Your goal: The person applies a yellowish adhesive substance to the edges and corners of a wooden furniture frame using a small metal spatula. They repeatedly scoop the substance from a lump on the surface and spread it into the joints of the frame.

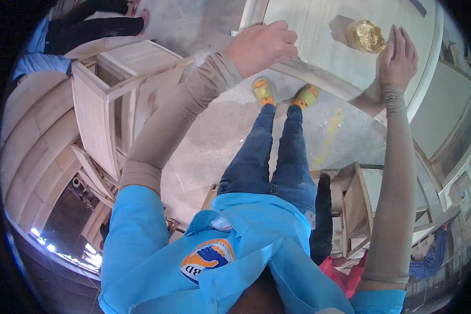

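A pale wooden panel [319, 31] with a curved right edge lies in front of me, at the top of the view. My left hand [261, 48] is closed over its near left edge, fingers curled down; what they hold, if anything, is hidden. A small greyish tip [228, 32] shows beside that hand, and I cannot tell what it belongs to. On the panel rests a gold-coloured, crumpled-looking container [366, 36]. My right hand [397, 62] lies just right of it, fingers stretched out along the panel. Whether the fingertips touch the container is unclear.
Unfinished wooden cabinets [97, 115] stand on the left, with stacked curved pale boards [34, 136] beyond. Another open wooden cabinet [358, 204] is low on the right. A person in dark trousers [94, 35] is at the upper left. Concrete floor [204, 141] spreads around my feet.
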### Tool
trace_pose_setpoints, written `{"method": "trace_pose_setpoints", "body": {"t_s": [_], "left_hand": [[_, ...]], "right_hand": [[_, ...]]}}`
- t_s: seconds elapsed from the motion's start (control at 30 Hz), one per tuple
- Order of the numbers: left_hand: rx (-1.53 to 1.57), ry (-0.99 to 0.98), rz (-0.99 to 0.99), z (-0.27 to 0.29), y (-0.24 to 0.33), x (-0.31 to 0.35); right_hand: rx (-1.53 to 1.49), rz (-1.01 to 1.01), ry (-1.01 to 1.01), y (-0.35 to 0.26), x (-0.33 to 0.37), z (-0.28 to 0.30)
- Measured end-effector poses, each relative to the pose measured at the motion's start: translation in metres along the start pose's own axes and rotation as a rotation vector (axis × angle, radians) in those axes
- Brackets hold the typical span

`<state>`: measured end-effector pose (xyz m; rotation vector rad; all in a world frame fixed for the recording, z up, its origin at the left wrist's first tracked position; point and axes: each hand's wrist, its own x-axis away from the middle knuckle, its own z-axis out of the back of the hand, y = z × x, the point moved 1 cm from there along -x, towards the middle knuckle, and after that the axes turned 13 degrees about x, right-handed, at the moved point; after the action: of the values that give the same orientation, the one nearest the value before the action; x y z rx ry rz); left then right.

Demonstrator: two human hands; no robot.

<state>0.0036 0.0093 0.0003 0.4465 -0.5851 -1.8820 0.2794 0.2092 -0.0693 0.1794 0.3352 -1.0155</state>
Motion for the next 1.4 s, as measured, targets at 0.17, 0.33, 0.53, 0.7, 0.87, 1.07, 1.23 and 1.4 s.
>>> {"method": "trace_pose_setpoints", "body": {"t_s": [0.17, 0.33, 0.53, 0.7, 0.87, 1.07, 1.23, 1.4], "left_hand": [[-0.016, -0.019, 0.0, 0.001, 0.004, 0.003], [-0.078, -0.018, -0.028, 0.003, 0.007, -0.005], [-0.132, -0.052, 0.006, 0.007, 0.02, -0.011], [-0.206, -0.089, 0.017, 0.012, 0.019, -0.011], [-0.241, -0.154, 0.036, 0.019, 0.013, -0.008], [-0.285, -0.136, -0.021, 0.029, 0.001, 0.003], [-0.244, -0.112, 0.058, 0.031, -0.008, 0.015], [0.004, -0.215, 0.034, 0.052, -0.017, 0.021]], "right_hand": [[-0.023, 0.016, 0.023, -0.003, 0.005, -0.002], [-0.039, 0.022, 0.039, -0.005, -0.003, 0.004], [-0.028, 0.008, 0.024, -0.005, -0.004, 0.004], [-0.032, 0.042, 0.039, -0.001, -0.005, 0.002], [-0.013, 0.016, 0.032, -0.006, -0.004, 0.006], [-0.018, 0.0, 0.019, -0.003, -0.003, 0.004], [-0.041, 0.01, 0.029, -0.005, -0.003, 0.004], [-0.04, 0.016, 0.034, -0.003, -0.002, 0.006]]}}
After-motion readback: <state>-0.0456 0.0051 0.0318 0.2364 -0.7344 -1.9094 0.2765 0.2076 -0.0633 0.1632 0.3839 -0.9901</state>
